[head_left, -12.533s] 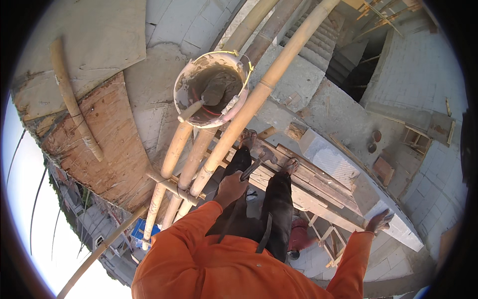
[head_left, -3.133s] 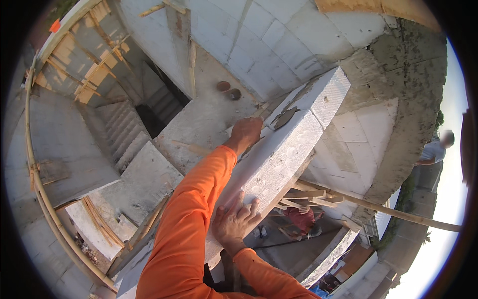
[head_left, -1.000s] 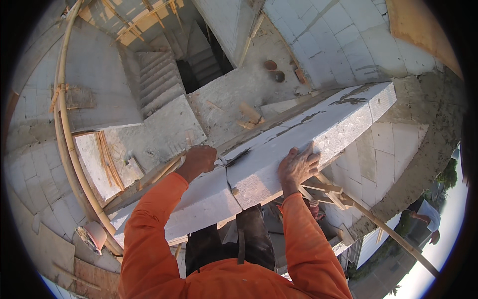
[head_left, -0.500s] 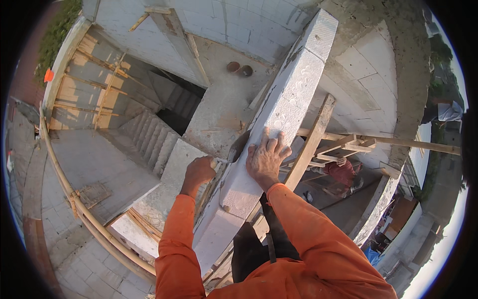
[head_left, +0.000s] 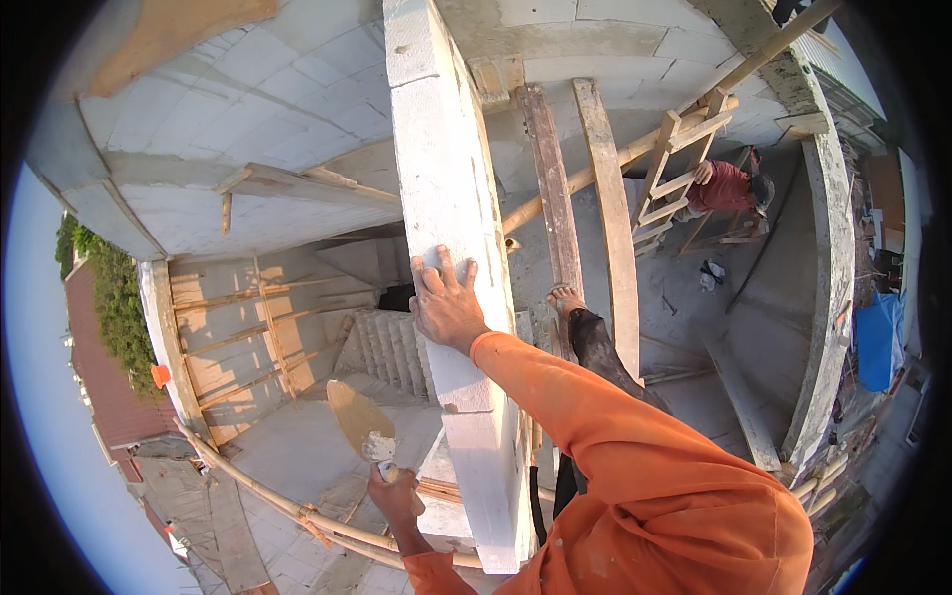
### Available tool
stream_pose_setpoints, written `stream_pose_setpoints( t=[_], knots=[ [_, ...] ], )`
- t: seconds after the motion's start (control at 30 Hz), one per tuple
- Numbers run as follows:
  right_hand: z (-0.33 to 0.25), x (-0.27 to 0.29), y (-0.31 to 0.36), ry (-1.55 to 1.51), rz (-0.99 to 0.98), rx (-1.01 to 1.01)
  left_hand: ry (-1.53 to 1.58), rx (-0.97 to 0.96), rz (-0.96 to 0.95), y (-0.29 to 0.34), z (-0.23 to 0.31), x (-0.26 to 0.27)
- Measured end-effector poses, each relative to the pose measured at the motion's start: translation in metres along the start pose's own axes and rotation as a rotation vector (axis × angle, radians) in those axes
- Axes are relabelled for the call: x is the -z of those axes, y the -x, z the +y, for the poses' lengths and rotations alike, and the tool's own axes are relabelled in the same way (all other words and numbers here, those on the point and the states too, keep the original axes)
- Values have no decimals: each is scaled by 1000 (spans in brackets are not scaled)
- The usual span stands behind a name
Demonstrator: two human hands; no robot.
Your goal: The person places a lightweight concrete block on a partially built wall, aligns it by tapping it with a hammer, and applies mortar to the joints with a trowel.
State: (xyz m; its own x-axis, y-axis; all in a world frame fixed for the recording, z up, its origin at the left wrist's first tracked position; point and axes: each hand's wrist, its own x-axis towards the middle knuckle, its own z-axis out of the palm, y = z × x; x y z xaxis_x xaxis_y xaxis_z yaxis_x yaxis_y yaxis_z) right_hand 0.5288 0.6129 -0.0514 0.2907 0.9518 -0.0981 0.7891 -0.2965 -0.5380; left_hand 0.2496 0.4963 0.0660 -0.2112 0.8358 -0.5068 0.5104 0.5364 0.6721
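My left hand (head_left: 399,496) is closed round the handle of a trowel (head_left: 359,416). The trowel's broad pointed blade stands up, apart from the wall, to the left of it. Mortar clings near the base of the blade. My right hand (head_left: 448,302) lies on a white block (head_left: 461,367) on top of a narrow block wall, its fingers spread and holding nothing. A joint separates this block from a nearer white block (head_left: 486,486).
My bare foot rests on a wooden plank (head_left: 550,188), with a second plank (head_left: 607,198) beside it. At lower right, another person (head_left: 729,186) in a red top is next to a wooden ladder (head_left: 679,178). Concrete stairs (head_left: 387,352) lie below left, beyond a bamboo rail (head_left: 288,508).
My view has swung to the right, bringing the planks and the person more into sight. The trowel has come away from the wall's left side and its blade now points up.
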Motion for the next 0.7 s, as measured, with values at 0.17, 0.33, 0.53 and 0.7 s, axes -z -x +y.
stream_pose_setpoints(
  t=[0.17, 0.33, 0.53, 0.7],
  knots=[
    [4, -3, 0, 25, 26, 47, 9, 193, 52, 40, -10, -4],
    [-4, 2, -2, 90, -167, -16, 131, 322, 183, 67, -34, -3],
    [-20, 10, -11, 229, -295, -76, 252, 422, 335, 92, -37, -21],
    [-30, 0, -13, 363, -280, -139, 422, 448, 512, 123, -42, -49]
  ],
)
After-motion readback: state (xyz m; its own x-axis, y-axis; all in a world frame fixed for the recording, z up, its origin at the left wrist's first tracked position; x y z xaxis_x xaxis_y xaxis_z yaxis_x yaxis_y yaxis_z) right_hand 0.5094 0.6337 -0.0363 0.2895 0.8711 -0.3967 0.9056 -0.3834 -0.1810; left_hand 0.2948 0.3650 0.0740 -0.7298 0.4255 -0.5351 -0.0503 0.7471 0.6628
